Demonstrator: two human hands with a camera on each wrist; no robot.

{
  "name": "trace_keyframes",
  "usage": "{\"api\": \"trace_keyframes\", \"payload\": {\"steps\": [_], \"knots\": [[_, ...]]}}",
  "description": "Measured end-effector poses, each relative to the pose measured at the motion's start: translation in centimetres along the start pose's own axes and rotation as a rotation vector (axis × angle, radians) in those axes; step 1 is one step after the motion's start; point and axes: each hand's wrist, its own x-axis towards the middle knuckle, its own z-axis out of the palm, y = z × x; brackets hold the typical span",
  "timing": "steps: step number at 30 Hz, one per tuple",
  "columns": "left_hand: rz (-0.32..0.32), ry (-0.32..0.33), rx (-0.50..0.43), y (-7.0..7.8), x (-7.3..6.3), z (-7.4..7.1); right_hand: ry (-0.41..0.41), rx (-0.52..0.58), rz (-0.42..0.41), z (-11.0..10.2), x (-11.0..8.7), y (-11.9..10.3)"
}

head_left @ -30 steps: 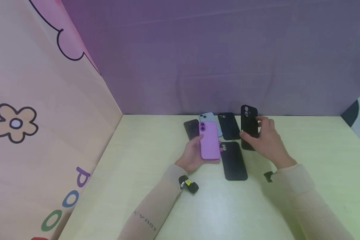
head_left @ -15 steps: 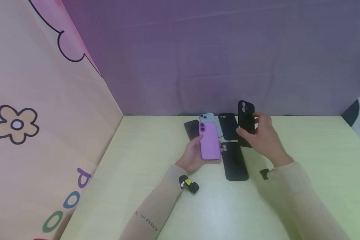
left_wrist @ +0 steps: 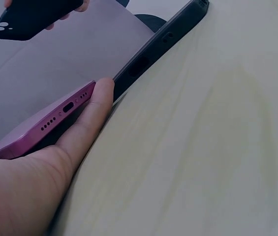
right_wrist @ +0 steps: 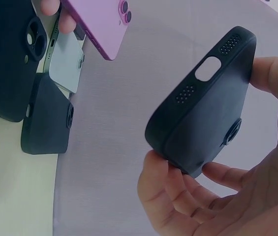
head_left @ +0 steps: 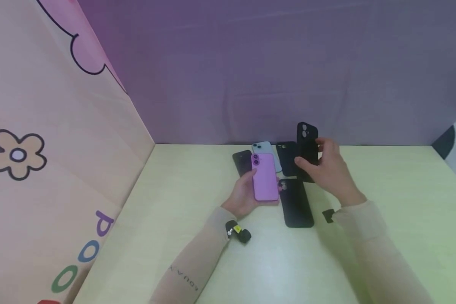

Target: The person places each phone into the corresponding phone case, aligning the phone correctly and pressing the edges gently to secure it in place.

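That black phone case (head_left: 306, 147) might slip
Right hand (head_left: 332, 174) pinches just its edges, fingers curled; left hand (head_left: 243, 197) curls round the purple phone (head_left: 266, 179)

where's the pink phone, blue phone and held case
Pink phone (head_left: 266, 178), head view: middle of its back
Blue phone (head_left: 267, 147), head view: upper back beside lenses
Held case (right_wrist: 208, 105), right wrist view: outer back

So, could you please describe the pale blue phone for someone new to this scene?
Find the far edge of the table, below the purple backdrop. Just beyond the lilac phone in the left hand lies the pale blue phone, partly hidden. Its light colour separates it from the black case beside it.
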Motion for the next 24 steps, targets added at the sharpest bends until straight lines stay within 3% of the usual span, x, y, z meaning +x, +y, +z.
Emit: {"api": "trace_keyframes", "payload": {"steps": [12, 24], "knots": [[0.006, 0.015, -0.011, 0.0, -0.1, -0.3, 0.016, 0.025, -0.029, 0.4, -0.3, -0.6], [0.004, -0.005, -0.020, -0.1, 0.1, 0.0, -0.011, -0.017, -0.020, 1.9, -0.9, -1.2]]}}
